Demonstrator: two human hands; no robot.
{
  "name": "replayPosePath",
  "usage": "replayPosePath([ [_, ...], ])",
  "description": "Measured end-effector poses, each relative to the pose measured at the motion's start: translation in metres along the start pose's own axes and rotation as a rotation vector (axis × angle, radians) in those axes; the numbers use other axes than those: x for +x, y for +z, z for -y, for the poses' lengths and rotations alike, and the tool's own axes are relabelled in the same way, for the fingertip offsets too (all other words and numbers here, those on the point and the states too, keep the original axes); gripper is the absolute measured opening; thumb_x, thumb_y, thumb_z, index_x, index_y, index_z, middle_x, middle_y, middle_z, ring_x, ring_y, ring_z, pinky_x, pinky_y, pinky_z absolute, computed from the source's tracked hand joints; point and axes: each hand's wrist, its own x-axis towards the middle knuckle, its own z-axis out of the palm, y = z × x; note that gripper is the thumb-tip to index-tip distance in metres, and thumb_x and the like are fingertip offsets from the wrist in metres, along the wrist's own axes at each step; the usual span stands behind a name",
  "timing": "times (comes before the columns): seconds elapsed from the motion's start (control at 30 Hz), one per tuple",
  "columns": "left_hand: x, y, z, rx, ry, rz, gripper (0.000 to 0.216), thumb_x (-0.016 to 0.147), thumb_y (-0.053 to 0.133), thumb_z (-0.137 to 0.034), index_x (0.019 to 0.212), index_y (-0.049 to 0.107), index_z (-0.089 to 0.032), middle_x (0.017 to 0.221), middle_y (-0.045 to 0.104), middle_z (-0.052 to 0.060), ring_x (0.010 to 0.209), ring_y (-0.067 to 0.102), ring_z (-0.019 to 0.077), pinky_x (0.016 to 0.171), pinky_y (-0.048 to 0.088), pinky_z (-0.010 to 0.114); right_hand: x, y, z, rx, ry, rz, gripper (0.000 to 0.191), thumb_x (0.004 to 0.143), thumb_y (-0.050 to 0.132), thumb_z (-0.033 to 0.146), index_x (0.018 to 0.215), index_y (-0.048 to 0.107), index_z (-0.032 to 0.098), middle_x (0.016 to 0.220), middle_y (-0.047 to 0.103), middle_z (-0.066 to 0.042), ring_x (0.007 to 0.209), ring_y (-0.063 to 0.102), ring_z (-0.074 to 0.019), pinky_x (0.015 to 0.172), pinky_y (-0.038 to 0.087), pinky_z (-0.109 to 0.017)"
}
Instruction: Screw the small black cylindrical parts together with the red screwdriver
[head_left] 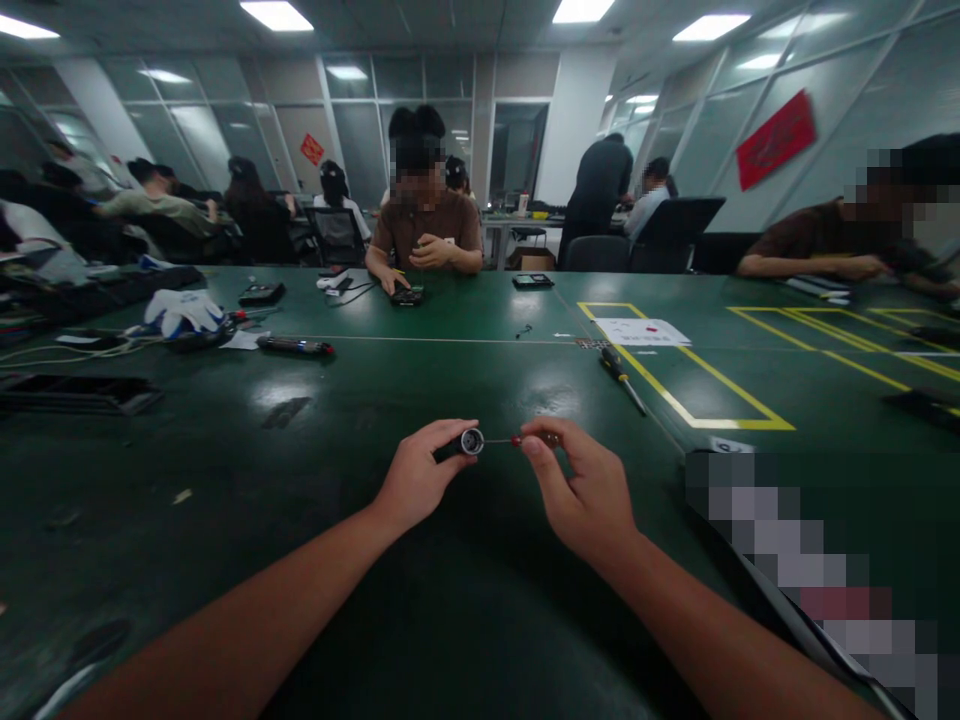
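Observation:
In front of me, above the green table, my left hand grips a short black cylindrical part between thumb and fingers. Its round, silver-rimmed end faces me, with dark openings inside. My right hand is closed on a small screwdriver with a red collar. The thin shaft points left and its tip reaches the cylinder's rim; whether it touches a screw is too small to tell. Most of the screwdriver's handle is hidden by my fingers.
A larger black-and-yellow screwdriver lies ahead right, beside a yellow taped outline and a white sheet. White-blue gloves, a dark pen-like tool and a black tray are left. Co-workers sit across and at right.

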Motion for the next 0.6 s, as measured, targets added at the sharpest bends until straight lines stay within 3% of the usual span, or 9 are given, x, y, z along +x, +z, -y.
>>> replayPosePath([
  [0.33, 0.0002, 0.002, 0.0028, -0.002, -0.026, -0.018, 0.042, 0.084, 0.076, -0.011, 0.124, 0.073, -0.026, 0.127, 0.073, 0.004, 0.12, 0.066, 0.0224, 0.112, 0.047, 0.044, -0.0003, 0.002, -0.0015, -0.019, -0.023, 0.054, 0.014, 0.101, 0.056, 0.027, 0.105, 0.067, 0.02, 0.091, 0.073, -0.004, 0.082, 0.07, -0.0187, 0.075, 0.052, -0.029],
  [0.6, 0.0, 0.0024, 0.002, -0.008, -0.014, 0.001, 0.042, 0.084, 0.076, -0.013, 0.124, 0.073, -0.026, 0.127, 0.073, 0.004, 0.12, 0.066, 0.0228, 0.111, 0.048, 0.044, 0.0008, 0.0002, 0.0003, -0.009, -0.023, 0.0, 0.013, 0.102, 0.055, 0.027, 0.107, 0.065, 0.022, 0.09, 0.072, -0.003, 0.079, 0.069, -0.0182, 0.073, 0.052, -0.029],
])
